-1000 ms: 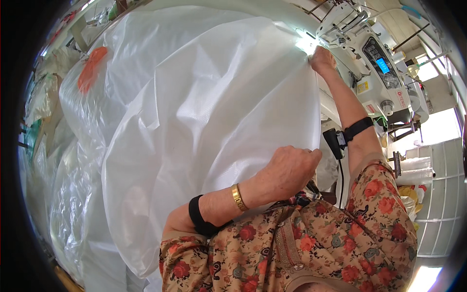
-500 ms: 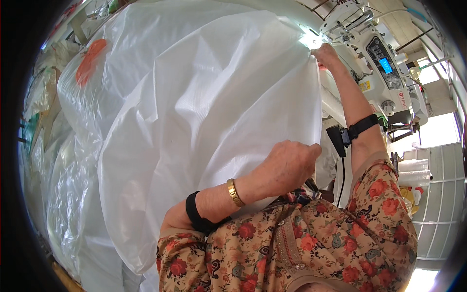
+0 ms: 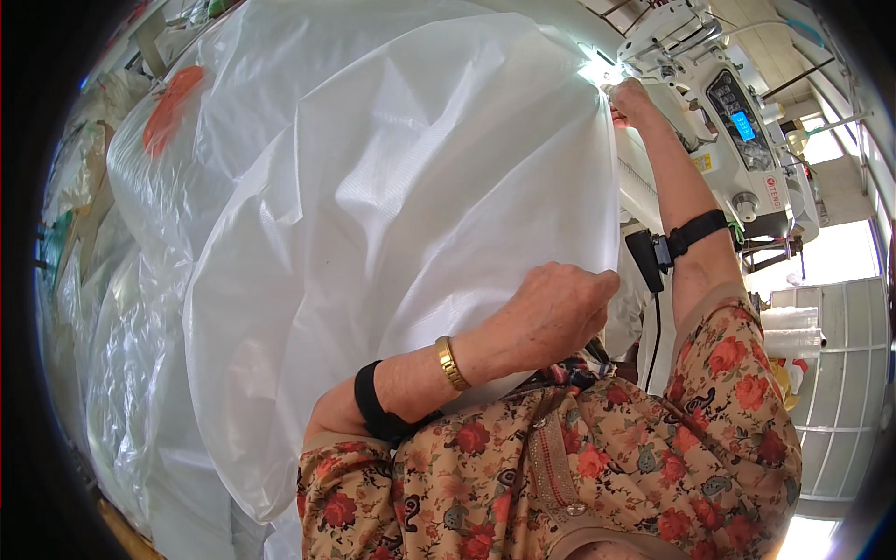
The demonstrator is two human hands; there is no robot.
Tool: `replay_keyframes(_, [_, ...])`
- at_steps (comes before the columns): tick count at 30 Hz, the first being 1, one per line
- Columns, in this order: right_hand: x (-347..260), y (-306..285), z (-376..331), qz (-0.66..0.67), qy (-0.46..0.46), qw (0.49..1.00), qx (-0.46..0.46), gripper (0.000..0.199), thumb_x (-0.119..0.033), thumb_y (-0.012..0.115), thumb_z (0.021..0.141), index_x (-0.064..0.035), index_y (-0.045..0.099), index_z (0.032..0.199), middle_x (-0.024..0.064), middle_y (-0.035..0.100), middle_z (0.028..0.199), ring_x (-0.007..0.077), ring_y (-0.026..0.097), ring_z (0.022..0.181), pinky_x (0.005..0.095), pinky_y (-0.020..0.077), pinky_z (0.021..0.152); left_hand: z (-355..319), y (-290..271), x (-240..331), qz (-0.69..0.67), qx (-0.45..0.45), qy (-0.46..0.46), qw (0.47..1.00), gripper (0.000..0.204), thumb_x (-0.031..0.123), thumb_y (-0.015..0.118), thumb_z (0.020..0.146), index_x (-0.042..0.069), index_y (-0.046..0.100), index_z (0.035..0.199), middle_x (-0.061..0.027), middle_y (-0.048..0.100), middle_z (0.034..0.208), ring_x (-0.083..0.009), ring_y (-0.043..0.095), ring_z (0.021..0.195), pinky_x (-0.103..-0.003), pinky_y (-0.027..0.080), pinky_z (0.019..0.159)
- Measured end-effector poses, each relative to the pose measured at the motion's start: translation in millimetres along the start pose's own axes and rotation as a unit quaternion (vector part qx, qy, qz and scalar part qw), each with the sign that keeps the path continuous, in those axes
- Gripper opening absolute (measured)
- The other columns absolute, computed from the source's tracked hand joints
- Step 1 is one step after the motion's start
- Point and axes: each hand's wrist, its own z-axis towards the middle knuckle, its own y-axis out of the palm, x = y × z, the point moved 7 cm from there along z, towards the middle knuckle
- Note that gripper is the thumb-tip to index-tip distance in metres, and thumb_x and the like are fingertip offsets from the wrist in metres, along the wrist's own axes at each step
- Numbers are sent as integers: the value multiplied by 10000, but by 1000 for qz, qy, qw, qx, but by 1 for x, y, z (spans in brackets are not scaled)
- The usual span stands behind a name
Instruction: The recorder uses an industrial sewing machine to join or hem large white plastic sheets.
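A large sheet of white woven plastic [image 3: 401, 196] spreads over the work surface and hangs down toward me. My left hand [image 3: 560, 313] is closed on the sheet's right edge, close to my body, and holds that edge taut. Farther off, my right hand [image 3: 635, 101] pinches the same edge beside the lit needle area of a white sewing machine [image 3: 695, 112]. Glare from the machine's lamp [image 3: 599, 72] hides the needle and the exact stitching spot. Between my two hands the edge runs nearly straight.
Clear plastic bags or film [image 3: 140, 345] are heaped along the left, with an orange-red patch [image 3: 173, 107] showing near the top. At the right are clear rolls [image 3: 791, 331] and a pale gridded panel [image 3: 845, 392]. A black cable [image 3: 651, 341] hangs beside my right arm.
My right hand has shifted slightly to the right and down along the lit machine area. My left hand has barely moved and keeps its grip; the sheet's folds have changed a little.
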Motion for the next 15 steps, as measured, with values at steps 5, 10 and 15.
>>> replay_keyframes(5, [-5, -1, -3, -7, -23, 1000, -3, 315, -297, 684, 854, 3, 618, 784, 94, 617, 695, 183, 606, 536, 337, 518, 457, 0, 1, 0, 0, -8, 2, 1000, 105, 56, 589, 794, 14, 499, 759, -171, 550, 626, -403, 561, 619, -468, 443, 560])
replay_keyframes(10, [-6, -2, 0, -42, -37, 998, -11, 297, -279, 707, 824, 5, 629, 784, 98, 627, 718, 195, 630, 569, 342, 528, 465, 1, 2, 0, -2, -15, 3, 1000, 107, 55, 591, 792, 11, 499, 758, -178, 548, 625, -404, 562, 625, -469, 443, 563])
replay_keyframes(15, [-4, -1, 1, -52, -25, 998, -9, 226, -232, 683, 820, -23, 603, 789, 64, 556, 670, 179, 565, 545, 347, 497, 462, 0, 2, -1, -10, -18, 2, 1000, 100, 53, 591, 790, 6, 506, 767, -183, 544, 620, -410, 560, 626, -468, 445, 565])
